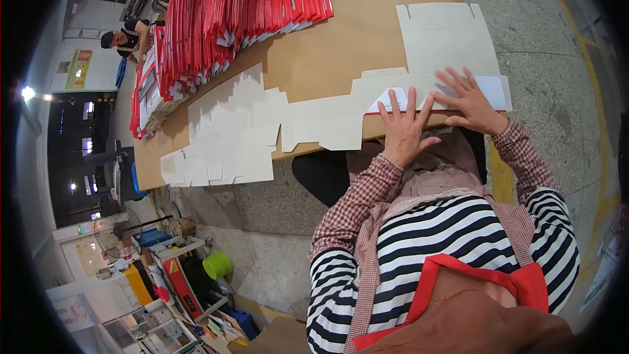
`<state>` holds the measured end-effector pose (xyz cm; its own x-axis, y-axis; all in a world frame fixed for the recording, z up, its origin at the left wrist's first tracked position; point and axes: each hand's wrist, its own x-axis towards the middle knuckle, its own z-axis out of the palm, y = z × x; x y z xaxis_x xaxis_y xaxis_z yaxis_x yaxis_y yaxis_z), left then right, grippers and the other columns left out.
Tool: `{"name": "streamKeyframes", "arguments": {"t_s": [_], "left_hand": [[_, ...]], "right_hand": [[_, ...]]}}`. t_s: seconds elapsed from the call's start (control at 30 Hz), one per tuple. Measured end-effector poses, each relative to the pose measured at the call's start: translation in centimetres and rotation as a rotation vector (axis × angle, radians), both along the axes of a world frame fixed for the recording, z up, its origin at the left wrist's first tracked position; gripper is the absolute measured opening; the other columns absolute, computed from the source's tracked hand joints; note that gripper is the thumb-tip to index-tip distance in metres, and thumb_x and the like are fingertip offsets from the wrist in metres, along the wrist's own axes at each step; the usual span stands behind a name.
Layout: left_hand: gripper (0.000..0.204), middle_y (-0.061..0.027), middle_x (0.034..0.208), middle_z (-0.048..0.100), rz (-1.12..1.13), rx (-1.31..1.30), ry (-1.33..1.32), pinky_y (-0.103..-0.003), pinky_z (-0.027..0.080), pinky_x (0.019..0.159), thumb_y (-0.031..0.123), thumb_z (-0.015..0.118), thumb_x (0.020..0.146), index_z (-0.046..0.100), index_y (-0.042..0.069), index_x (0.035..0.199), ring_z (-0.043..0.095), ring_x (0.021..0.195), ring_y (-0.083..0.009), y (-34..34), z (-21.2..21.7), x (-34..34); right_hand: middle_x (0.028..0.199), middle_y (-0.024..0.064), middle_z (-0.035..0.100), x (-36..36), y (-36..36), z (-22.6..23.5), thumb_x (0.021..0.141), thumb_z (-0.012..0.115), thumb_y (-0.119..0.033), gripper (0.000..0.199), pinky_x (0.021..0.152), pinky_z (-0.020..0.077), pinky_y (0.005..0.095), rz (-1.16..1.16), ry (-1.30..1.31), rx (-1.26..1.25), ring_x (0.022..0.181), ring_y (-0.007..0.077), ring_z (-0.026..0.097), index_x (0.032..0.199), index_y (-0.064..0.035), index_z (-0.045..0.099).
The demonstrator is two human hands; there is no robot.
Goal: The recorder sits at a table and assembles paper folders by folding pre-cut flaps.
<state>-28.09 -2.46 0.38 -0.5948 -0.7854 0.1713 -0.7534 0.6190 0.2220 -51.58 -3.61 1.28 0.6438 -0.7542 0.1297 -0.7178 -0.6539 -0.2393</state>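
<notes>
My left hand [405, 130] lies palm down at the near edge of the table, its fingers spread on a white sheet [386, 99] with a thin red edge. Just right of it, my right hand [477, 103] is spread too, slightly blurred, over the same white strip. Neither hand grips anything. The strip lies along the near side of a flat, die-cut cardboard blank [449, 36], pale grey with slots and flaps. More pale cardboard blanks [321, 121] extend leftward, overlapping one another. What lies under my palms is hidden.
A long row of red folded cardboard pieces [242, 6] stands packed on the far left of the brown table [354, 33]. A person [134, 38] is beyond it. At lower left are a green bucket [217, 265] and shelving with assorted items.
</notes>
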Motion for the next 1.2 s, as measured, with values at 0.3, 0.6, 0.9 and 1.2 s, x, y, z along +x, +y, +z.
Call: {"name": "streamKeyframes", "arguments": {"t_s": [0.3, 0.6, 0.9, 1.2], "left_hand": [[0.116, -0.0114, 0.154, 0.018, -0.180, 0.102, 0.042, -0.073, 0.010, 0.101, 0.067, 0.069, 0.062, 0.016, 0.010, 0.149, 0.013, 0.139, -0.0430, 0.6, -0.8, -2.8], [0.116, -0.0275, 0.141, 0.028, -0.032, 0.178, -0.006, -0.058, 0.015, 0.109, 0.063, 0.074, 0.055, 0.030, -0.005, 0.139, 0.024, 0.132, -0.0446, 3.0, 0.4, -0.3], [0.022, -0.0119, 0.078, 0.067, -0.022, 0.627, -0.093, -0.036, 0.050, 0.062, 0.022, 0.072, 0.077, 0.065, 0.005, 0.089, 0.065, 0.067, -0.0255, -4.8, 4.4, 11.0], [0.035, -0.0070, 0.070, 0.064, 0.225, 0.614, 0.426, -0.030, 0.050, 0.058, 0.017, 0.082, 0.068, 0.060, 0.002, 0.090, 0.060, 0.062, -0.0161, -8.3, 1.3, 17.7]], "right_hand": [[0.146, 0.0157, 0.035, -2.6, 3.9, -3.7, 0.092, 0.056, -0.026, 0.058, 0.113, 0.0200, 0.0432, -0.841, -1.055, -0.077, 0.136, 0.0296, 0.030, 0.140, -0.0015, 0.034], [0.153, 0.0171, 0.019, 4.6, -0.9, 1.7, 0.081, 0.059, -0.018, 0.075, 0.113, 0.0123, 0.0511, -0.117, -0.196, -0.046, 0.142, 0.0327, 0.017, 0.147, -0.0121, 0.024], [0.154, 0.0166, 0.017, 2.0, -1.5, 0.2, 0.086, 0.057, -0.044, 0.076, 0.112, 0.0150, 0.0539, -0.044, -0.774, -0.183, 0.141, 0.0385, 0.017, 0.147, -0.0109, 0.026], [0.141, 0.0187, 0.037, 3.7, -1.7, -1.3, 0.088, 0.050, -0.054, 0.064, 0.105, 0.0268, 0.0510, -0.064, -0.092, -0.270, 0.128, 0.0380, 0.035, 0.135, -0.0121, 0.044]]}}
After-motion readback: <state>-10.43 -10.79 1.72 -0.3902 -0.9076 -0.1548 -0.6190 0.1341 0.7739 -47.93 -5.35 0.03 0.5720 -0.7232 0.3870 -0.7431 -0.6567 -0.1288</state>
